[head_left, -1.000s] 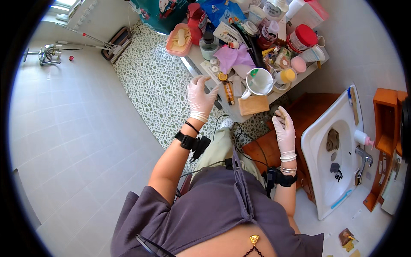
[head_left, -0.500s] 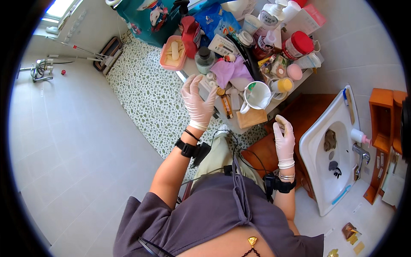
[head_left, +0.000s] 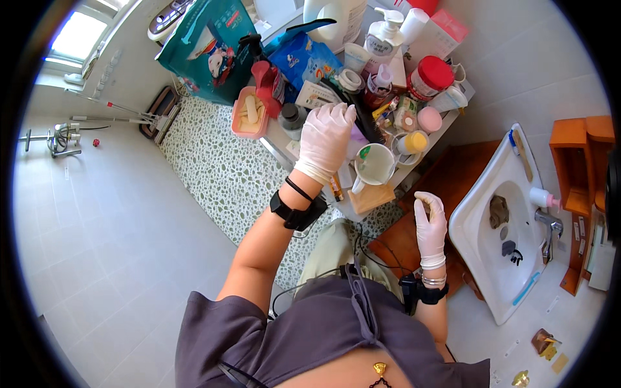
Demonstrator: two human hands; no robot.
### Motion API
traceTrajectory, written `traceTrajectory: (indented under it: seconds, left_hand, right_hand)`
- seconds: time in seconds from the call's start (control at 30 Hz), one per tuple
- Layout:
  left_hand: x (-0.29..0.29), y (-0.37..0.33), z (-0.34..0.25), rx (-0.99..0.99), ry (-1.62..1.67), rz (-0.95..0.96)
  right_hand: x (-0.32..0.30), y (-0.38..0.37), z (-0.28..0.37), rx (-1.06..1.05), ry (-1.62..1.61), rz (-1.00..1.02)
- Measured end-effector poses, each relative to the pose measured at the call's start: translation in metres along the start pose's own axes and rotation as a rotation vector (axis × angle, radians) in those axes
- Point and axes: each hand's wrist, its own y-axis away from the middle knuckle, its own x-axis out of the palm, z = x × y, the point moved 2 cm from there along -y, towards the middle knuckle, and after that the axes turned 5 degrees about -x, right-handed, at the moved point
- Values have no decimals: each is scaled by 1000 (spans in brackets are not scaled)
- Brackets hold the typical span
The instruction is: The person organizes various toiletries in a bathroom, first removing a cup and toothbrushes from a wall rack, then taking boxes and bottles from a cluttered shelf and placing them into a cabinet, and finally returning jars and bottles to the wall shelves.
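Observation:
My left hand (head_left: 325,141), in a white glove, reaches over the crowded table with its fingers curled down. Its fingertips are hidden, so what they close on cannot be made out. Beneath and beside it shows part of a purple cloth (head_left: 356,140); a dark-capped bottle (head_left: 293,121) stands just left of it. To the hand's right is a white mug (head_left: 375,164), near a light wooden block (head_left: 371,198). My right hand (head_left: 431,229), also gloved, hovers apart from the table between it and the sink. Its fingers bend loosely, the thumb slightly apart, with nothing visible between them.
A pink tub of pale sticks (head_left: 249,111), a red spray bottle (head_left: 266,84), a blue packet (head_left: 304,61), a teal bag (head_left: 210,55) and a red-lidded jar (head_left: 431,77) crowd the table. A white sink (head_left: 479,220) with small dark items stands at right. Cables hang near my lap.
My left hand has moved right and forward over the purple cloth, its fingers going from spread to curled. My right hand has hardly moved. The view has shifted slightly.

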Motion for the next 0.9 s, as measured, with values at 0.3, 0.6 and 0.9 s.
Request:
traceTrajectory:
  seconds: [0.3,0.6,0.9]
  left_hand:
    - [-22,-20,-3,-398,564,-334]
    - [7,-24,2,145,120,253]
    - [1,-87,-14,-139,397,-38]
  right_hand:
    - [-33,3,-18,-17,107,-102]
    - [-27,-13,-16,-45,79,-70]
    - [-39,-17,-15,-9,105,-77]
